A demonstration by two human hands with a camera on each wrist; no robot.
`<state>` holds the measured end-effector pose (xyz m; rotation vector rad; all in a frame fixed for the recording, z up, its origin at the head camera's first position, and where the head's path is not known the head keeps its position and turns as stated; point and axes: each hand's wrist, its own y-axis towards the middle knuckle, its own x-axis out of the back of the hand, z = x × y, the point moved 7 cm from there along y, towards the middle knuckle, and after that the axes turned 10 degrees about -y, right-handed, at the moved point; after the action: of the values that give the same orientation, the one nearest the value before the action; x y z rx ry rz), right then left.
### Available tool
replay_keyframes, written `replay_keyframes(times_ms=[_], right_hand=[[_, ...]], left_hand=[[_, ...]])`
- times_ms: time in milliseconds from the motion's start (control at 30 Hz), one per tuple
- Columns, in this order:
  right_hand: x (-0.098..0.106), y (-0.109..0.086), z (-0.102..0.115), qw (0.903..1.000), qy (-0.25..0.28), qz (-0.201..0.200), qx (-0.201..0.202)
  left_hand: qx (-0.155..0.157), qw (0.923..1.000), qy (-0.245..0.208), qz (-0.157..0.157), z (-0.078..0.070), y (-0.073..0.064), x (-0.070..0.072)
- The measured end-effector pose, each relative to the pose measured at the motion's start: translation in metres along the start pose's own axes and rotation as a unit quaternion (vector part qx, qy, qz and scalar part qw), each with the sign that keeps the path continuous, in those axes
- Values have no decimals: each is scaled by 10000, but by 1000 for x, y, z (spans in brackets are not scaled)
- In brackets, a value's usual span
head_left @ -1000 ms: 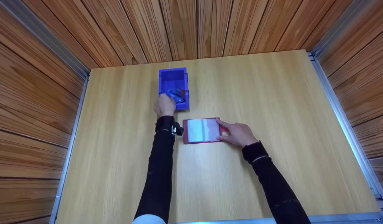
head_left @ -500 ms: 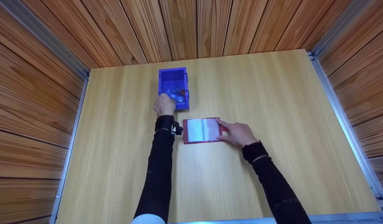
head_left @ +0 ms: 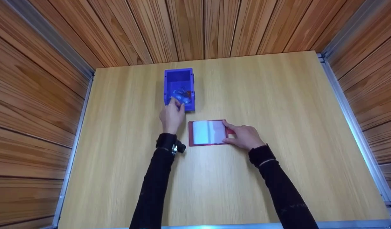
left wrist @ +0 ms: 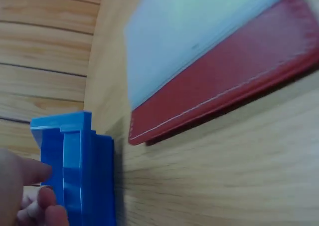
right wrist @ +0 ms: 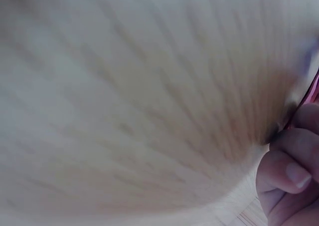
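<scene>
A red stitched card holder (head_left: 191,133) lies spread on the table, its pale clear sleeves (head_left: 209,132) facing up. My right hand (head_left: 244,136) grips its right edge, thumb at the near side and a finger at the far side. In the right wrist view, curled fingers (right wrist: 286,171) show beside a pink-red edge. My left hand (head_left: 172,117) is over the near left corner of a blue box (head_left: 179,73), fingertips above the rim. Whether something small sits between them is hidden. Inside the box lie crumpled blue clear plastic (head_left: 181,95) and a small brown-orange piece (head_left: 188,93).
The wooden table (head_left: 262,95) has a metal rail (head_left: 351,127) along its right side, and others at left and front. Plank walls (head_left: 189,28) rise at the back and both sides. The box stands behind the card holder.
My left hand has drawn back toward me from inside the box, and its fingers now show at the rim. The plastic inside has shifted slightly. My right hand keeps its grip on the card holder.
</scene>
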<state>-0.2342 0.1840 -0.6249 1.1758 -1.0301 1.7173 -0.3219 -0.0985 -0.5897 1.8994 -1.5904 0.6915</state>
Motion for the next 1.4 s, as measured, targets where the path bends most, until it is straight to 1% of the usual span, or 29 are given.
replay_keyframes(times_ms=[67,100,133,167,233,300,333,367,400,500,600,767,900,1100,1233,1400], right_hand=[[1,0,-1,10000,18,-27,-13],[1,0,-2,10000,25,-26,-19],[1,-1,-2,10000,15,-24,-31],[1,-1,-3,10000,18,-21,-41],[1,0,-4,10000,7,-11,-68],[1,0,-4,10000,-3,2,-94],[1,0,-4,9999,-10,6,-100],[0,0,-4,10000,-9,16,-96],[0,0,-3,10000,-10,32,-87],[-2,0,-3,10000,23,58,-58],[-3,0,-3,10000,51,47,-62],[-3,-3,-8,9998,146,48,-136],[-2,-5,-8,9998,171,-30,-53],[2,-6,-3,9995,161,-255,79],[2,-4,1,9995,214,-238,64],[1,-1,10,9997,121,-168,134]], left_hand=[[-400,9990,-157,85,-8,-10,0],[-590,9977,-263,216,-11,-15,-1],[-770,9955,-351,433,-15,-21,-4],[-947,9921,-414,714,-19,-27,-7],[-1281,9808,-457,1394,-25,-40,-18],[-1521,9665,-368,2033,-29,-53,-28],[-1624,9597,-260,2279,-30,-59,-33],[-1679,9546,-139,2458,-29,-65,-37],[-1694,9514,-10,2573,-28,-69,-40],[-1619,9486,379,2693,-22,-77,-46],[-1515,9481,571,2738,-17,-80,-50],[-1483,9468,521,2807,-15,-80,-52],[-1458,9464,491,2841,-15,-80,-52],[-1483,9452,420,2878,-14,-78,-52],[-1452,9450,394,2905,-13,-78,-52],[-1433,9450,352,2919,-12,-79,-51]])
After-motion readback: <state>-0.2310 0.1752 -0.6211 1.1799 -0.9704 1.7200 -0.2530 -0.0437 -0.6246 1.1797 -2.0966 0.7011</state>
